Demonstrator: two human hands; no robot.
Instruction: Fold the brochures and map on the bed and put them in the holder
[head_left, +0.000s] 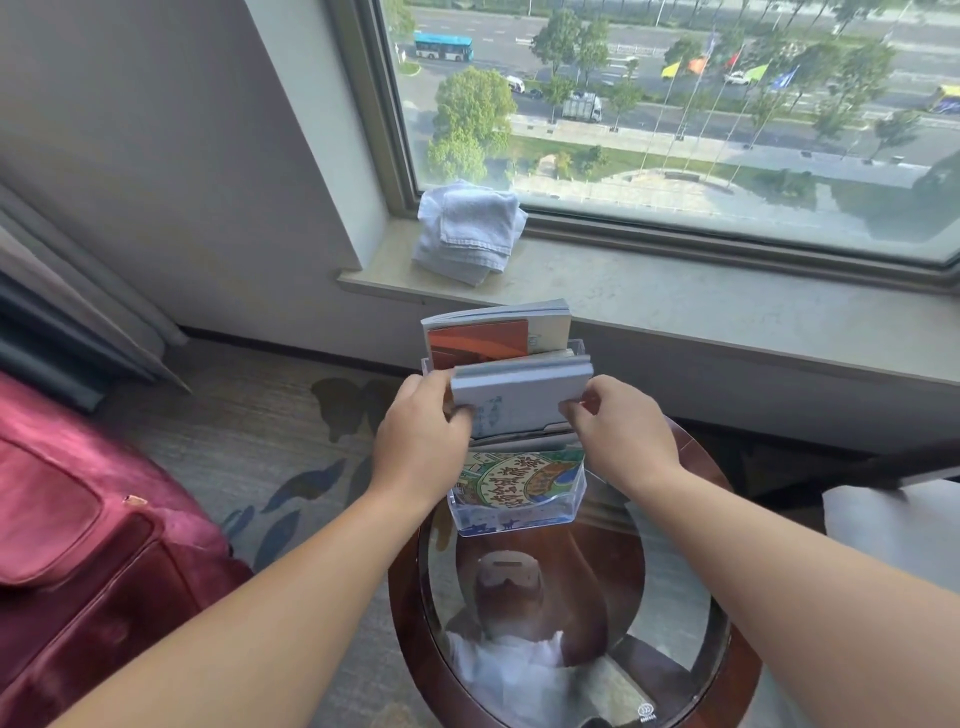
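Note:
A clear tiered plastic holder (519, 514) stands on a round glass-topped table (675, 623). Its front pocket holds a colourful illustrated map (519, 475). The back pocket holds an orange-and-white brochure (488, 332). A folded pale grey-blue brochure (519, 395) stands upright in the middle pocket. My left hand (421, 441) pinches its left edge and my right hand (618, 431) pinches its right edge.
A folded white towel (467, 228) lies on the stone window sill (675, 296) behind the table. A red armchair (78, 545) stands to the left, with curtains (62, 312) beyond it. A white bed corner (893, 525) shows at the right edge.

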